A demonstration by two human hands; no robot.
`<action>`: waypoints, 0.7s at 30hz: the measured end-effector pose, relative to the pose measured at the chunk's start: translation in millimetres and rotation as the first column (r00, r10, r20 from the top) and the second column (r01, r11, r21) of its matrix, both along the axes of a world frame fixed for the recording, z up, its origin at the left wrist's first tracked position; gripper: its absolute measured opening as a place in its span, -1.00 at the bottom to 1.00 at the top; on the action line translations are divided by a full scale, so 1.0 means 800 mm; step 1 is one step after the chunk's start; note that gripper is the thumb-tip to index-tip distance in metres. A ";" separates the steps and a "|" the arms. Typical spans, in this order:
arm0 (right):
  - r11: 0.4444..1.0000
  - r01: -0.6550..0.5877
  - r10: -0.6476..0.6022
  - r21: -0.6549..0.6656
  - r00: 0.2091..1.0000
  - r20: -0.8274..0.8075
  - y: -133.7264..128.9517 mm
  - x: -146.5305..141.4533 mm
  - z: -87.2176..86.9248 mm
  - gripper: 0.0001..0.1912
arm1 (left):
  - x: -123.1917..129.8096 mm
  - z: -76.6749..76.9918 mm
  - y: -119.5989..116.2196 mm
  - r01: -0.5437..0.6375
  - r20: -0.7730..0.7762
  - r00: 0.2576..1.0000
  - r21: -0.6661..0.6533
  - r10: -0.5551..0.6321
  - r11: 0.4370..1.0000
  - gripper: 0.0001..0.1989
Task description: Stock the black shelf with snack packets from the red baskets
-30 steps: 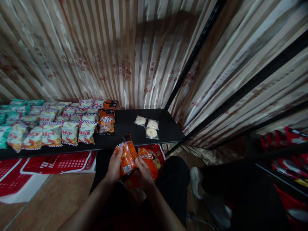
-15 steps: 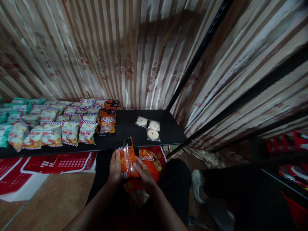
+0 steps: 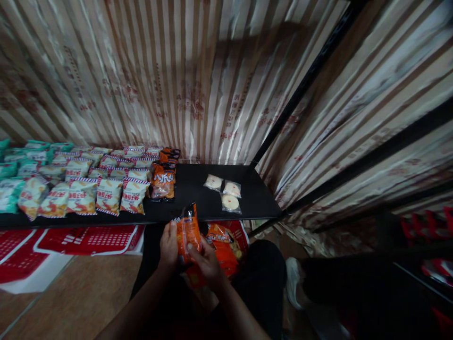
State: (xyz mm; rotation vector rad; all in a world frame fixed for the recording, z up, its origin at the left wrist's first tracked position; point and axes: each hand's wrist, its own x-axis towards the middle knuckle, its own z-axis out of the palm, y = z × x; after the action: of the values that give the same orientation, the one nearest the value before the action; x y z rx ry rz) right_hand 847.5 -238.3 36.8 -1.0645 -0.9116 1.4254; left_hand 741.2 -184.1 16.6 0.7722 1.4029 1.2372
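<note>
Both hands hold an orange snack packet (image 3: 188, 232) in front of the shelf's front edge. My left hand (image 3: 169, 244) is wrapped round its left side, and my right hand (image 3: 206, 259) grips its right side with the thumb on the front. Below and to the right, a larger orange bag (image 3: 224, 252) rests at my lap. On the black shelf (image 3: 193, 189) stand similar orange packets (image 3: 163, 182), beside rows of white shrimp-pattern packets (image 3: 108, 195). Several flat clear packets with round pale pieces (image 3: 230, 203) lie farther right.
Green packets (image 3: 10, 193) fill the shelf's far left. Red baskets (image 3: 87, 240) sit beneath it. A pleated curtain (image 3: 141, 85) hangs behind. Black metal bars (image 3: 293, 101) slant at the right. A white shoe (image 3: 294, 282) and red packages (image 3: 424, 226) are at the right.
My right thumb has moved left and up onto the packet's front, and the packet has turned slightly. The view has shifted, so the shelf and its goods appear a little farther right.
</note>
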 end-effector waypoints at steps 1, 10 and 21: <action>1.000 0.009 -0.009 -0.006 1.000 0.004 0.001 -0.003 0.002 -0.67 | -0.001 0.000 0.001 -0.006 -0.005 1.000 0.015 0.006 1.000 -0.50; 0.996 0.083 -0.082 -0.044 0.996 0.039 0.002 -0.018 0.006 -0.56 | -0.005 -0.003 0.011 -0.070 -0.089 0.993 0.044 0.074 0.997 -0.70; 0.988 0.146 -0.147 0.047 0.989 0.017 0.012 -0.016 -0.001 -0.54 | -0.009 -0.003 0.002 -0.022 -0.408 0.898 0.339 0.168 0.940 -0.67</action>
State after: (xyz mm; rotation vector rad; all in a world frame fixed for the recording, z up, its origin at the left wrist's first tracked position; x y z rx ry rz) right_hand 834.7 -229.0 35.9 -1.0910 -0.8582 1.2691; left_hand 733.7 -182.3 14.5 1.2835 1.6234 1.4584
